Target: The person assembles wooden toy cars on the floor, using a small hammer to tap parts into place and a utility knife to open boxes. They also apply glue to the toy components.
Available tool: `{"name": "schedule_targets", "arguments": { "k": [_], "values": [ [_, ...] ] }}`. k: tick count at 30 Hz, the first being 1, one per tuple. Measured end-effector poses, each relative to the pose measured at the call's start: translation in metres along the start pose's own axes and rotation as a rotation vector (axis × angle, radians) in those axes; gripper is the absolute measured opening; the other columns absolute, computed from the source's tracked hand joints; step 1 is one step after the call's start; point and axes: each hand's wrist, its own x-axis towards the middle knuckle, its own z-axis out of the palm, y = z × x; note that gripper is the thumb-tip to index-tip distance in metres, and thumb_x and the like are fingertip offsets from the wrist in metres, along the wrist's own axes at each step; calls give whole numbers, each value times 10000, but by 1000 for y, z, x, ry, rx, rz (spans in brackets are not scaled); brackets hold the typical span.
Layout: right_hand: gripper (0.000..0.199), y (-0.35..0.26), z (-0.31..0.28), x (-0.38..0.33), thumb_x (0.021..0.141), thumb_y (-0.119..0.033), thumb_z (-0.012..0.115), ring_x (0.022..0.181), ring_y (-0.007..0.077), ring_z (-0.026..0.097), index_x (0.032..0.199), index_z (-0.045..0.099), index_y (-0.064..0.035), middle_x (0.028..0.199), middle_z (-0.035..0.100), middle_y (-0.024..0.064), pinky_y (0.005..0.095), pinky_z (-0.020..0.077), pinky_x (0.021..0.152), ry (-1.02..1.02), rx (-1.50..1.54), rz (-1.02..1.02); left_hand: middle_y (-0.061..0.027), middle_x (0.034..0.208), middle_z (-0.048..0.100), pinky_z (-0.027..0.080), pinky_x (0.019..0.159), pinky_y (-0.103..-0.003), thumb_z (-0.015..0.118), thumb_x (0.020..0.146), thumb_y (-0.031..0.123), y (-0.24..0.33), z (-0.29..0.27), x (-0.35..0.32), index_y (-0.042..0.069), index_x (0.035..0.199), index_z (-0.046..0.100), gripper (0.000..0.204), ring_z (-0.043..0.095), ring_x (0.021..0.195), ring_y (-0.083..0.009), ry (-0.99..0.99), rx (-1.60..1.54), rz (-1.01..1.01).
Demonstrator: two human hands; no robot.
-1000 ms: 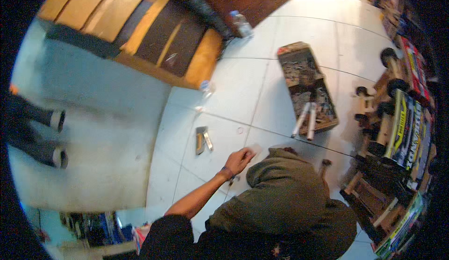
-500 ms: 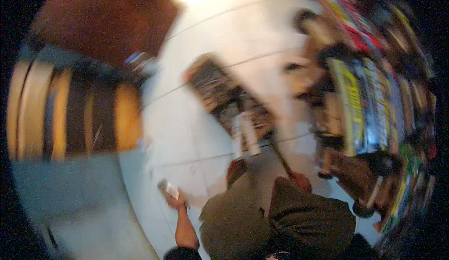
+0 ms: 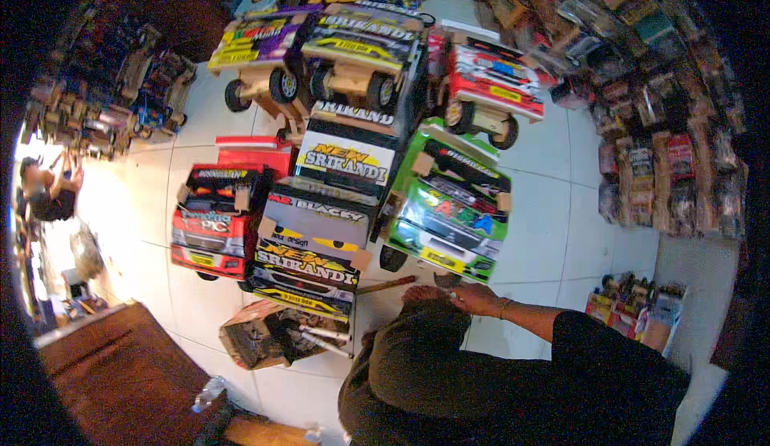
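My right hand (image 3: 479, 299) is beside my bent knee and bare foot, just below a green toy truck (image 3: 453, 217). Its fingers are bent together, with a small pale bluish spot at their tips that is too small to name. My left hand is out of view. In front of me several painted toy trucks stand close together on the tiles: a grey and white one (image 3: 317, 241) in the middle, a red one (image 3: 210, 225) at its left, and others farther back. A brown stick (image 3: 389, 285) lies between the grey truck and my foot.
A worn box (image 3: 253, 342) holding white rods stands at the near left. A plastic bottle (image 3: 208, 394) is beside brown wooden furniture (image 3: 120, 374). Wrapped toy trucks (image 3: 642, 165) are stacked along the right, and more toys (image 3: 626, 310) stand near them. Another person (image 3: 52, 189) sits far left.
The view has swung right, from the box and left-side furniture to the group of toy trucks. My left hand, earlier holding a small pale block-like thing, has left the view; my right forearm now shows.
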Motion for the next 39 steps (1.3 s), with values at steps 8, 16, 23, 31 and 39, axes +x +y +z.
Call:
{"name": "schedule_targets", "arguments": {
  "k": [8, 16, 23, 31, 39],
  "values": [
    [619, -108, -166, -145, 926, -284, 752, 1004, 244, 673, 1423, 461, -57, 1160, 675, 125, 378, 550, 784, 715, 752, 157, -172, 1244, 658, 514, 954, -467, 588, 1032, 285, 242, -286, -127, -48, 1316, 576, 437, 643, 1045, -323, -704, 69, 284],
    [1545, -146, -269, -128, 514, -630, 933, 1362, 403, 440, 1610, 43, -3, 1490, 399, 265, 505, 386, 1102, 611, 606, 7, -222, 923, 689, 516, 673, -430, 734, 944, 294, 524, -231, -103, -15, 1196, 545, 440, 661, 764, -376, -1056, -78, 606],
    [1396, -143, -249, -114, 537, -675, 884, 1224, 373, 534, 1567, 220, -6, 1444, 456, 207, 514, 377, 1091, 660, 593, 1, -246, 895, 717, 551, 682, -473, 733, 936, 355, 601, -173, -95, -24, 1204, 582, 488, 708, 828, -449, -888, 194, 1038],
    [1315, -153, -230, -108, 585, -537, 925, 1117, 348, 617, 1568, 220, -22, 1449, 439, 224, 456, 508, 981, 853, 760, -24, -230, 823, 720, 550, 673, -471, 677, 953, 387, 653, -168, -100, -26, 1056, 661, 426, 720, 769, -386, -980, 576, 1029],
    [1273, -154, -236, -113, 595, -400, 947, 1205, 408, 579, 1564, 212, -24, 1460, 435, 246, 487, 468, 1028, 793, 780, -18, -243, 803, 707, 560, 656, -491, 713, 911, 489, 681, -153, -98, -20, 1058, 667, 532, 712, 744, -411, -882, 831, 1278]
  ]
}}
